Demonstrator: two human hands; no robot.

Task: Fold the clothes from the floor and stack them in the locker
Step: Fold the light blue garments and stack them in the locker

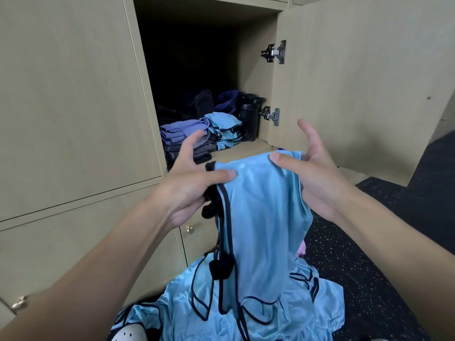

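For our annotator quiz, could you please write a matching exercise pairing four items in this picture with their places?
Items: 1 raised blue garment; 2 purple clothes; 3 black container; 4 blue pile.
Places: A on the floor; B beside the lower hinge; C held by left hand and right hand; D atop a stack in the locker.
Pairs: 1-C, 2-D, 3-B, 4-A.

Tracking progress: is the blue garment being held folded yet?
Not folded. The blue garment hangs loose from its top edge, pinched by the left hand and right hand.
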